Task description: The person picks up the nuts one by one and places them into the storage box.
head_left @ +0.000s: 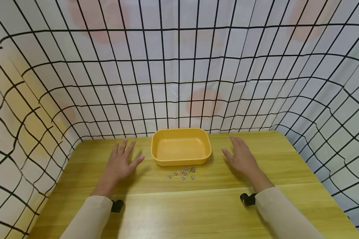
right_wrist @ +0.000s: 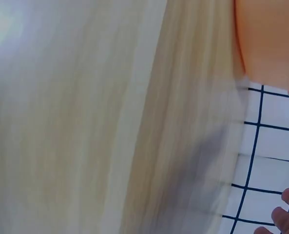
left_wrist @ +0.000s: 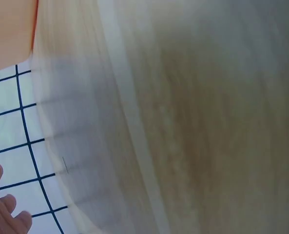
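Observation:
A yellow rectangular tray (head_left: pixel 180 163) stands at the back middle of the wooden table. Several small metal nuts (head_left: pixel 185 173) lie loosely scattered just in front of it. To the tray's left, my left hand (head_left: pixel 121 162) is spread with straight fingers and holds nothing. On the other side my right hand (head_left: pixel 242 157) has its fingers extended and its thumb apart, also with nothing in it. In the left wrist view only some fingertips (left_wrist: pixel 8 202) show at the lower left corner. The right wrist view catches a few fingertips (right_wrist: pixel 283 219) at its lower right.
The wood-grain table (head_left: pixel 167 209) ends at the back against a white cloth (head_left: pixel 179 73) with a black grid, which also rises at both sides. Black wrist cameras (head_left: pixel 117 205) sit at the cuffs of both light sleeves (head_left: pixel 87 217).

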The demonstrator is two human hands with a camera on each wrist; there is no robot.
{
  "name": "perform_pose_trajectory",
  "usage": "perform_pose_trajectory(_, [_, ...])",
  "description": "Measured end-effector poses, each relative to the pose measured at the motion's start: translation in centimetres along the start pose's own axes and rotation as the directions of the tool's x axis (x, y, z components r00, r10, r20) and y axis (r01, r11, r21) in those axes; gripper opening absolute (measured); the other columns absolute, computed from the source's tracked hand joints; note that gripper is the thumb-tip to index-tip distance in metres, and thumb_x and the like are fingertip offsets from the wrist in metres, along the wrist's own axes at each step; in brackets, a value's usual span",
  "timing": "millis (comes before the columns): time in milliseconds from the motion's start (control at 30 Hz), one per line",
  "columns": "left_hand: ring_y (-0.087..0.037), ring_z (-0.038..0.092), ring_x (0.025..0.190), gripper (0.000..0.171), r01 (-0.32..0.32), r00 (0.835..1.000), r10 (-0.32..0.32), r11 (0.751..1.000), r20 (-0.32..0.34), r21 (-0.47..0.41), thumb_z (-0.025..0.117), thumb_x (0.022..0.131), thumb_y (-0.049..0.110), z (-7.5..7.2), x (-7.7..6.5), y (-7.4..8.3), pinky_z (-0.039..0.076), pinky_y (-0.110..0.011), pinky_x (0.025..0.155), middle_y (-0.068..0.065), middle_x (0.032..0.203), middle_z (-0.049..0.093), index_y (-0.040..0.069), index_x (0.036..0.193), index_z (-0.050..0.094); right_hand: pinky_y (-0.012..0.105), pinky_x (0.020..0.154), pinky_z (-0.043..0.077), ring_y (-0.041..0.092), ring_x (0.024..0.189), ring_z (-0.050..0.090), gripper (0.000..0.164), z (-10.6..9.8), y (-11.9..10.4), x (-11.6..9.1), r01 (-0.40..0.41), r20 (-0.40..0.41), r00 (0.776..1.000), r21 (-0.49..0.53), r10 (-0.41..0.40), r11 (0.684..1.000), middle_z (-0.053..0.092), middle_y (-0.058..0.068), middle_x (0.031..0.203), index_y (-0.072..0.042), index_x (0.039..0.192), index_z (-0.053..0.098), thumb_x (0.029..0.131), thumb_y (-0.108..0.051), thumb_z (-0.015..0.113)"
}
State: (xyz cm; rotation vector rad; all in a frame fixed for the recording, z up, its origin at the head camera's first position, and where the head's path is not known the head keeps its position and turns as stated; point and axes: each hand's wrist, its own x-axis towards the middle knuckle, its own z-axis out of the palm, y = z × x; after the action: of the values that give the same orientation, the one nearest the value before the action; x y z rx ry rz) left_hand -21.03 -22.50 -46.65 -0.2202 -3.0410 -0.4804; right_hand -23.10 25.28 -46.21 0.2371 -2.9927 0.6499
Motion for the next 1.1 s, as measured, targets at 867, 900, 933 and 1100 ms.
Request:
perform_pose_trajectory(867, [-0.048,0.015,0.155,0.077,0.096,0.995,-0.101,0.901,0.011,-0.424,0.036,0.102,0.067,0.5,-0.3,1.1,0.019,-0.074,0.118,-0.02,0.17,0.018,0.031,0.166,0.012,0.025,0.084,0.054,0.023,0.103,0.069,0.067,2.3,-3.8,-1.9,-0.202,0.042,0.974,0.602,0.222,0.772,0.066,0.015,0.126,-0.018,0.156,0.038,0.1,-0.047,0.061])
perform_pose_trajectory(900, [-0.048,0.015,0.155,0.077,0.099,0.995,-0.103,0.897,0.014,-0.431,0.036,0.102,0.067,0.6,-0.3,1.1,0.019,-0.073,0.118,-0.02,0.17,0.018,0.031,0.166,0.012,0.025,0.083,0.054,0.023,0.102,0.069,0.066,2.4,-3.8,-2.0,-0.2,0.044,0.975,0.603,0.218,0.772,0.067,0.016,0.126,-0.017,0.156,0.038,0.1,-0.046,0.062])
perform_pose_trajectory(933, [-0.048,0.015,0.156,0.077,0.106,0.994,-0.108,0.892,0.02,-0.44,0.036,0.102,0.068,0.6,-0.3,1.1,0.019,-0.073,0.119,-0.019,0.17,0.017,0.032,0.166,0.011,0.024,0.083,0.053,0.022,0.102,0.07,0.066,2.6,-3.9,-2.1,-0.2,0.046,0.975,0.603,0.217,0.772,0.067,0.015,0.126,-0.017,0.155,0.039,0.1,-0.046,0.062])
perform_pose_trajectory(1100, [-0.046,0.019,0.155,0.077,0.116,0.993,-0.116,0.862,0.03,-0.494,0.037,0.102,0.067,0.9,-0.3,1.3,0.021,-0.07,0.12,-0.017,0.171,0.016,0.033,0.166,0.008,0.022,0.079,0.053,0.022,0.098,0.071,0.065,3.0,-4.3,-2.4,-0.209,0.064,0.974,0.631,0.219,0.747,0.069,0.016,0.123,-0.016,0.154,0.04,0.1,-0.044,0.063])
